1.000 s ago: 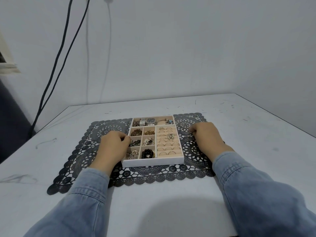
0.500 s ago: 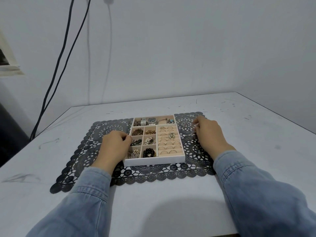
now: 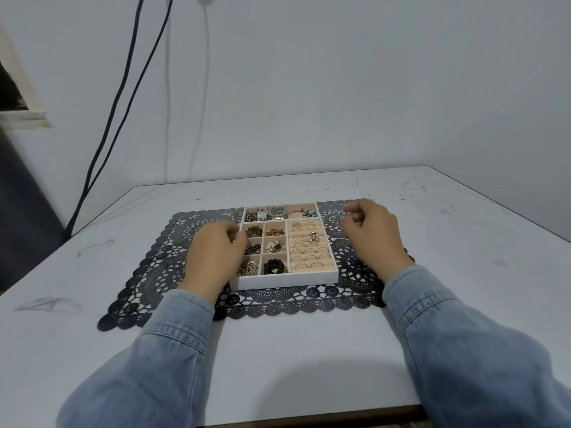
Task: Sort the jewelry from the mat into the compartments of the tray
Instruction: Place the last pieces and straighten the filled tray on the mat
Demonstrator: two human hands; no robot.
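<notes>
Two hands: left hand (image 3: 216, 257) against the tray (image 3: 287, 281), right hand (image 3: 374, 233) over mat (image 3: 148, 273).

One counter (image 3: 278, 350) carrying one black lace mat (image 3: 148, 273) and one white tray (image 3: 287, 281). The tray has one long far compartment (image 3: 298, 208) with two watches (image 3: 279, 212), six small square compartments (image 3: 276, 232) and one ring panel (image 3: 310, 251); the rings are too small to count. Two hands: left hand (image 3: 216, 257), right hand (image 3: 374, 236). Two dark cables (image 3: 123, 103).
</notes>
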